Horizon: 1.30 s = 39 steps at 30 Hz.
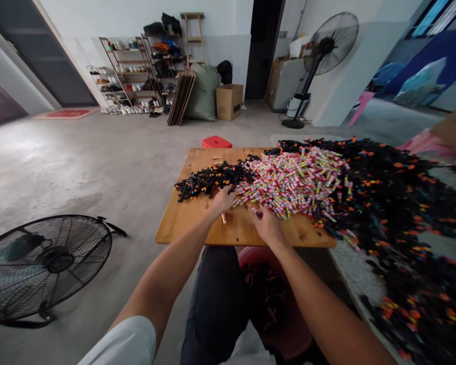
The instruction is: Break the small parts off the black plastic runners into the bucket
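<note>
My left hand (pixel 223 199) is closed at the near edge of a heap of small black plastic pieces (pixel 201 181) with orange and yellow bits. What its fingers hold is too small to make out. To its right, my right hand (pixel 266 224) pinches what looks like a small pink-and-white tube (pixel 254 209) just above the wooden table (pixel 182 223). Beyond it spreads a big pile of similar pink, white and yellow tubes (pixel 296 182). A single tube (pixel 224 218) lies on the wood below my left hand.
More black pieces (pixel 395 203) cover the surface on the right. Under the table edge, a reddish tub (pixel 294 324) holds dark pieces beside my leg. A floor fan (pixel 59 261) stands at left, a red stool (pixel 216 142) behind the table. A standing fan (pixel 327 45) and shoe racks (pixel 137 76) are farther back.
</note>
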Available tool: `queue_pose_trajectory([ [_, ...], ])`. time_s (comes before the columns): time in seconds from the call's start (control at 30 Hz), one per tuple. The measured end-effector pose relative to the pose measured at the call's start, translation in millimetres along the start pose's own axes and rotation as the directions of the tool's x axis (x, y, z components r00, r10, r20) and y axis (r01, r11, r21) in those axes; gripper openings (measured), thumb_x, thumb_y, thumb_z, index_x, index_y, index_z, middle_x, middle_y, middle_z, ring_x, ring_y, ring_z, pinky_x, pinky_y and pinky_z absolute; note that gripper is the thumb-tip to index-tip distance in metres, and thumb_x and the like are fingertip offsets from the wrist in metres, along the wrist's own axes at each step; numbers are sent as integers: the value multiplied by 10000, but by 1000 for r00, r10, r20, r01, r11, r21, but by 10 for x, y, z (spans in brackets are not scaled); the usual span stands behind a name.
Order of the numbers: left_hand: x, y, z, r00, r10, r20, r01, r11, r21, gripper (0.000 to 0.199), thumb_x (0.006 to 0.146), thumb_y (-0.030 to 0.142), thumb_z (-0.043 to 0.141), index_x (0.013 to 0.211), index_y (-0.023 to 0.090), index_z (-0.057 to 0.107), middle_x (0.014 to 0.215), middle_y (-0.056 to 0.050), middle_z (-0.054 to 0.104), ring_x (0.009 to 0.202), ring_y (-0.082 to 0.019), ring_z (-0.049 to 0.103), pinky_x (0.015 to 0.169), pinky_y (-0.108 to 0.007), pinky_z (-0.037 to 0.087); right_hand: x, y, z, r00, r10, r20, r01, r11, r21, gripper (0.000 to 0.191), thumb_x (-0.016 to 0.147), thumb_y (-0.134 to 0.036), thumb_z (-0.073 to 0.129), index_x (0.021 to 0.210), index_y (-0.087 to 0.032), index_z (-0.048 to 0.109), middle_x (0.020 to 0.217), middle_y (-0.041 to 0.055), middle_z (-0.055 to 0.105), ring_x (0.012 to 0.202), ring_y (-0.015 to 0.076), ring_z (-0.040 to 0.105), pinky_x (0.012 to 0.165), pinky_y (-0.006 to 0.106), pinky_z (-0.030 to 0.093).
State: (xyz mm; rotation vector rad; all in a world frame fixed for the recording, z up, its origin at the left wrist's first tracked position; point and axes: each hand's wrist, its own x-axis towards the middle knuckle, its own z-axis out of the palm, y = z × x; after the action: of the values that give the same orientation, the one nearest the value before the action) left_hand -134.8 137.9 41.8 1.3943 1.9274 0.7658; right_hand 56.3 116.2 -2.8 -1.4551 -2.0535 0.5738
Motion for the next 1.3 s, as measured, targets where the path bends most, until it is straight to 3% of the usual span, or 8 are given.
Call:
queue_pose_trajectory([
  [0.13,-364,-134,-10,991,86,98,-56,959,-277,479,852,229,464,1295,176,637,918,-61,715,756,-166,681,660,-239,538,-266,13,-222,989,147,33,-145,877,459,267,919,-459,635,975,-200,661,877,83,766,699,212,698,628,303,541],
  [0.23,-738,-174,64,930,253,267,12,704,-710,586,737,217,530,1313,165,628,863,-45,671,749,-156,682,663,-233,562,-467,-96,-421,980,174,100,-197,724,661,386,879,-562,683,1019,-203,663,830,48,748,591,169,634,485,254,482],
  [0.33,-1079,-89,127,864,311,396,170,561,-810,657,676,201,580,1332,175,607,872,-46,681,776,-192,716,676,-279,588,-619,-227,-601,985,155,79,-163,662,731,456,859,-586,710,1099,-198,711,770,25,715,571,152,598,477,247,481],
  [0.5,-1381,157,121,819,337,464,171,628,-759,559,751,246,613,1306,186,587,780,-1,645,633,-145,646,574,-244,521,-744,-326,-794,986,154,70,-147,575,805,374,837,-506,721,1054,-204,761,645,-21,611,521,132,525,466,243,452],
  [0.73,-1477,257,121,814,423,399,-24,710,-704,537,897,680,630,1014,157,597,659,31,566,544,-105,570,516,-208,443,-835,-298,-936,976,206,74,-173,522,835,294,797,-464,749,919,-198,714,575,-52,556,464,107,480,445,226,409],
  [1.03,-1514,255,50,764,453,460,-177,832,-526,574,982,641,543,1195,125,680,704,5,641,516,-73,518,493,-191,406,-907,-317,-1152,993,108,57,-116,687,718,219,853,-406,692,928,-200,705,548,-53,553,476,115,484,464,223,388],
  [1.2,-1523,250,71,770,488,412,-257,827,-499,549,1022,575,504,1297,132,675,724,-1,659,526,-70,512,511,-190,403,-878,-300,-1110,967,190,169,-244,500,831,242,809,-431,732,808,-204,648,528,-66,538,406,109,483,407,230,388],
  [1.3,-1530,245,96,774,497,392,-280,825,-492,538,1026,561,501,1295,133,685,723,-3,657,542,-75,518,533,-194,419,-873,-301,-1066,968,209,138,-226,486,844,249,804,-431,745,790,-207,637,515,-69,535,387,107,481,389,226,385],
])
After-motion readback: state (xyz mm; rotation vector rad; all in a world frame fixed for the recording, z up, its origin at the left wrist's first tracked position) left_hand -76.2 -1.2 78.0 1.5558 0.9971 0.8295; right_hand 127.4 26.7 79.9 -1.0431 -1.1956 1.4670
